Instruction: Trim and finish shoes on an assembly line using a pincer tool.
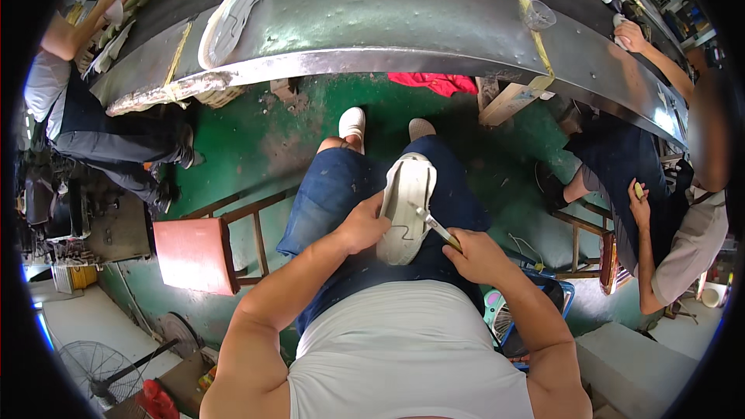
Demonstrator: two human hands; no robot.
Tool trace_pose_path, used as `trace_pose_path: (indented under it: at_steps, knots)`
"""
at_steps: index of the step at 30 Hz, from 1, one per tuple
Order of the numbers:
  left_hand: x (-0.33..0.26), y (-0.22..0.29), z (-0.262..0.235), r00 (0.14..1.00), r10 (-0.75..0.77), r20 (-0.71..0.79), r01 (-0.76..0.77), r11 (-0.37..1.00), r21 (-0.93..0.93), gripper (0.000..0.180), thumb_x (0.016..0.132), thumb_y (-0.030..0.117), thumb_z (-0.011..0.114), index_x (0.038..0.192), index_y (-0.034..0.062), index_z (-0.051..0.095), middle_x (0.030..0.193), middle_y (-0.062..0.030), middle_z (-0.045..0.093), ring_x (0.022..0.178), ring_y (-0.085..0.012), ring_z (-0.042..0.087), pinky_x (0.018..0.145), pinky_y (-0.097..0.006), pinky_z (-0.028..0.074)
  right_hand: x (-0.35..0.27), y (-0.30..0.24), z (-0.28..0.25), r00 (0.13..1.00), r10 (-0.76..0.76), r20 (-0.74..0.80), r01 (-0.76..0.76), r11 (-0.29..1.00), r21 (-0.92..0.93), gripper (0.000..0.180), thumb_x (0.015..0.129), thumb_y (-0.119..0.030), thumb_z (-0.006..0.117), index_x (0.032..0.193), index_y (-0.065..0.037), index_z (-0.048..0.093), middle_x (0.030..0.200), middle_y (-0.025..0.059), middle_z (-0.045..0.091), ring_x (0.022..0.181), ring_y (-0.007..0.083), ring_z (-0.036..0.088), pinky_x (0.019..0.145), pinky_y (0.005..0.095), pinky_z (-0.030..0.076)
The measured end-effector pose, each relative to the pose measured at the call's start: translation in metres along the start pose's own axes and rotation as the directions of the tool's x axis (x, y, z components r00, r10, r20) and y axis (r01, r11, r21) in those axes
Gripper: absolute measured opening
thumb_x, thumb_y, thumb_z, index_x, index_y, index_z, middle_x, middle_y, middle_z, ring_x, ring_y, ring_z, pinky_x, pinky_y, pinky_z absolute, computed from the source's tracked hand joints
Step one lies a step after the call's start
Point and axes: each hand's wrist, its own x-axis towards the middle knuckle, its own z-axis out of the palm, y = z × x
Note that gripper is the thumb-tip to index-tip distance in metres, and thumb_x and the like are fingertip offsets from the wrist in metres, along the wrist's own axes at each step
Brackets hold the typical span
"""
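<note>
Centrally, the left hand [363, 225] grips an off-white oblong shoe [407, 186]; beside it, the right hand [479, 254] clasps a silver-bladed tool [438, 228], above blue shorts [317, 200], green floor [252, 128].

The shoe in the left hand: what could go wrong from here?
The tool in the right hand has its tip over the shoe, near the left fingers; a slip might hurt them or mark the shoe. Gripped at one side, the shoe could twist if pressed.
</note>
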Motion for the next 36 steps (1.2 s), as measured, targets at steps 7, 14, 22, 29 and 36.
trace_pose_path:
  at_steps: [7,14,22,29,36]
  knots:
    - [-0.014,-0.04,0.014,0.985,0.17,-0.01,-0.164,0.964,0.208,0.098,0.077,0.005,0.066,0.158,0.0025,0.011,0.154,-0.023,0.037,0.142,-0.0298,0.039,0.117,-0.033,0.03,-0.004,-0.006,-0.018,0.978,-0.209,0.026,0.21,0.966,-0.148,0.05,0.088,-0.01,0.063,0.132,0.009,0.05,0.111,0.0246,0.063,0.104,0.0408,0.062,0.092,0.0446,0.05]
    - [-0.017,-0.057,0.013,0.967,0.239,0.085,-0.234,0.97,-0.07,0.093,0.087,0.01,0.06,0.159,-0.0001,0.002,0.162,-0.0169,0.024,0.148,-0.0232,0.025,0.12,-0.032,0.02,0.013,-0.061,-0.032,0.982,-0.099,0.163,0.183,0.734,-0.654,0.046,0.079,-0.006,0.065,0.121,0.011,0.056,0.103,0.0232,0.066,0.099,0.036,0.066,0.079,0.0439,0.055]
    - [0.006,-0.076,0.02,0.978,0.075,-0.194,-0.112,0.975,-0.19,0.073,0.107,0.051,0.022,0.157,-0.0012,0.017,0.16,-0.0164,0.029,0.148,-0.0235,0.025,0.12,-0.031,0.021,0.032,-0.019,0.004,0.948,-0.153,0.28,0.254,0.892,-0.374,0.025,0.091,-0.02,0.063,0.098,0.003,0.06,0.088,0.0209,0.068,0.081,0.0392,0.067,0.072,0.0479,0.054]
    - [0.021,-0.075,0.03,0.817,0.275,-0.506,-0.222,0.961,0.165,0.061,0.108,0.039,0.027,0.144,-0.0067,0.042,0.144,-0.0271,0.049,0.137,-0.0374,0.045,0.114,-0.037,0.034,0.021,-0.02,0.016,0.988,-0.09,0.126,0.117,0.967,-0.228,0.03,0.091,-0.022,0.064,0.109,0.002,0.057,0.099,0.0239,0.066,0.092,0.0412,0.065,0.08,0.0472,0.053]
    - [0.011,-0.063,0.03,0.788,0.524,-0.323,-0.305,0.788,0.535,0.052,0.106,0.025,0.035,0.149,-0.0043,0.035,0.147,-0.0297,0.042,0.135,-0.0431,0.044,0.112,-0.042,0.038,0.027,-0.02,0.003,0.979,-0.179,-0.096,0.126,0.908,-0.399,0.045,0.09,-0.015,0.064,0.127,0.008,0.049,0.113,0.0239,0.062,0.106,0.0422,0.061,0.086,0.0473,0.053]
